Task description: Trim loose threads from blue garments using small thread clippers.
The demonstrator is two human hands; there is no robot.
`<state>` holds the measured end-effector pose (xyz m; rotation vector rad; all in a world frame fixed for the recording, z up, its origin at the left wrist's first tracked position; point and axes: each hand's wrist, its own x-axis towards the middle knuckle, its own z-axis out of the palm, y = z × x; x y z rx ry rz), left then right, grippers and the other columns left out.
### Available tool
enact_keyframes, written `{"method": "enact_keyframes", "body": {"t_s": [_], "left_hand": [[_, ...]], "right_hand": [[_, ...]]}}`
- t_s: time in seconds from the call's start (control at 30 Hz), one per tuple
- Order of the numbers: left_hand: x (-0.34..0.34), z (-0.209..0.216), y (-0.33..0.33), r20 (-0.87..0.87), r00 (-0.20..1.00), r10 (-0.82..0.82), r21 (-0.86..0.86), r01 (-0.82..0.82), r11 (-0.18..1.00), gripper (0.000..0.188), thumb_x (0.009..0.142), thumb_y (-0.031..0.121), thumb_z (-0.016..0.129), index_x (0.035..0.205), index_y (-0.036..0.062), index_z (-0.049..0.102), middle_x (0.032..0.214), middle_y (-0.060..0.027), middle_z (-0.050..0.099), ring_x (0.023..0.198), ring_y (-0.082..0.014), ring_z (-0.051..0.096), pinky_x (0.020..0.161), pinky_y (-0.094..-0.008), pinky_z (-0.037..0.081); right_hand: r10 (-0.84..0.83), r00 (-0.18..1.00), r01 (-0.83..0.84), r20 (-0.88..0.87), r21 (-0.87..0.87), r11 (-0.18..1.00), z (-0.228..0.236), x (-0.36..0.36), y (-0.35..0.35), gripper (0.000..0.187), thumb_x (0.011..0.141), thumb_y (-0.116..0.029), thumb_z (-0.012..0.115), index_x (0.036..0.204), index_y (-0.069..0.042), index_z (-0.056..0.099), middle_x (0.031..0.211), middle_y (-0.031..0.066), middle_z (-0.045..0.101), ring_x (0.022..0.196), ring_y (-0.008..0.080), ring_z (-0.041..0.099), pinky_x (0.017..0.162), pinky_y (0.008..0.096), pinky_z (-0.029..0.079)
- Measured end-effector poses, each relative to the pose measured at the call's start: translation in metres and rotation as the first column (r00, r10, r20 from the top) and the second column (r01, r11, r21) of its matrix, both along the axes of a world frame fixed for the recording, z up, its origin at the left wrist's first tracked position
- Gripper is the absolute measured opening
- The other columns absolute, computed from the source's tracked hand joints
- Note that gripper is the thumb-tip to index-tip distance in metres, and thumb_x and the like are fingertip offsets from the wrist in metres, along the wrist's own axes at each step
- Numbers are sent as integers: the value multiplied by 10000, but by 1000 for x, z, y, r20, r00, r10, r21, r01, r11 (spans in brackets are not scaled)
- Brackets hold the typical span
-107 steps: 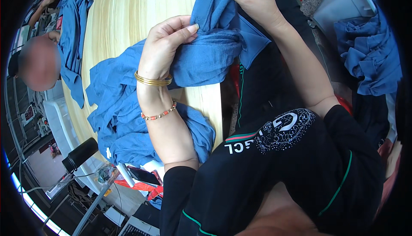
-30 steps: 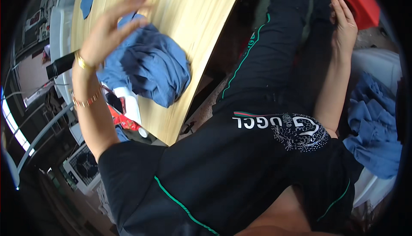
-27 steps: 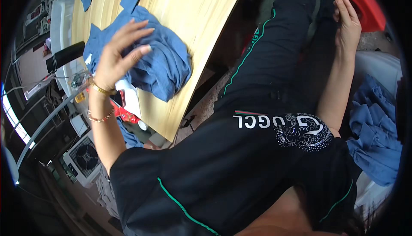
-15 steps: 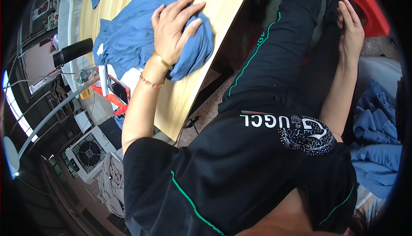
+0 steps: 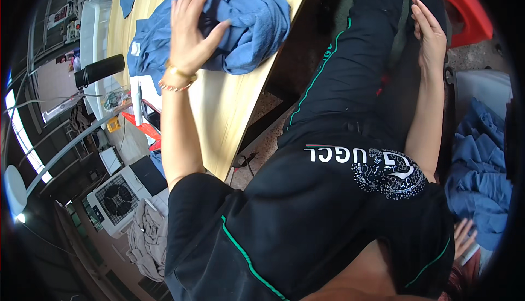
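A bundled blue garment [image 5: 254, 25] with a small white label lies on the wooden table [image 5: 229, 104]. My left hand [image 5: 191, 30], wearing bracelets at the wrist, is over its near left part, fingers spread and thumb out. Whether the palm touches the cloth cannot be made out. My right hand [image 5: 430, 36] is beside my right leg, near the red plastic piece. Its front fingers are stretched out, the others partly hidden and curled, and nothing shows in it.
More blue cloth [image 5: 478, 170] fills a grey bin [image 5: 484, 85] at my right, where another person's hand [image 5: 465, 236] reaches in. A red plastic seat [image 5: 465, 11] stands at the far right. Left of the table are a black cylinder [image 5: 100, 70] and a pale curved pole [image 5: 65, 142].
My left hand has lifted off the garment's right part and shifted left, fingers spreading. The bundle has moved slightly right and away. Another person's hand has appeared at the lower right.
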<state>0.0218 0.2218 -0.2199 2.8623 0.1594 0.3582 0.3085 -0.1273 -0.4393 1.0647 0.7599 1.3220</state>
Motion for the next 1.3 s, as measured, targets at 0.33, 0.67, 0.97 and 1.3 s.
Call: {"method": "enact_keyframes", "body": {"t_s": [0.33,0.67,0.97,1.3], "left_hand": [[29,-2,-56,-476,807,-348,335,533,777,803,762,-34,581,1469,311,426,1261,-37,589,1268,-228,513,1195,-482,242],[-12,82,52,187,929,320,-919,50,392,450,917,317,569,1239,2,581,1236,-157,619,1166,-271,591,1026,-423,462],[-86,29,33,-38,842,539,-913,-248,323,448,881,270,704,1254,43,601,1230,-86,623,1189,-210,554,1051,-422,413],[15,18,-85,283,956,-76,-171,128,977,430,746,321,828,1037,43,675,1122,-167,648,1045,-368,617,950,-450,475]], "right_hand": [[36,995,-26,-90,116,993,-38,6,-8,330,923,-176,701,1230,-54,684,867,-43,626,661,0,459,567,167,333],[100,714,341,693,-469,815,-22,0,-4,344,940,-172,679,1258,-41,661,888,-41,625,670,3,461,575,170,335],[843,-23,971,537,-188,146,13,-11,-5,346,985,-211,617,1295,-58,637,846,-110,559,641,-26,415,550,141,277],[825,-18,969,565,-194,155,2,-14,-3,354,972,-186,642,1301,-56,630,848,-76,605,653,-27,459,546,135,312]]}}
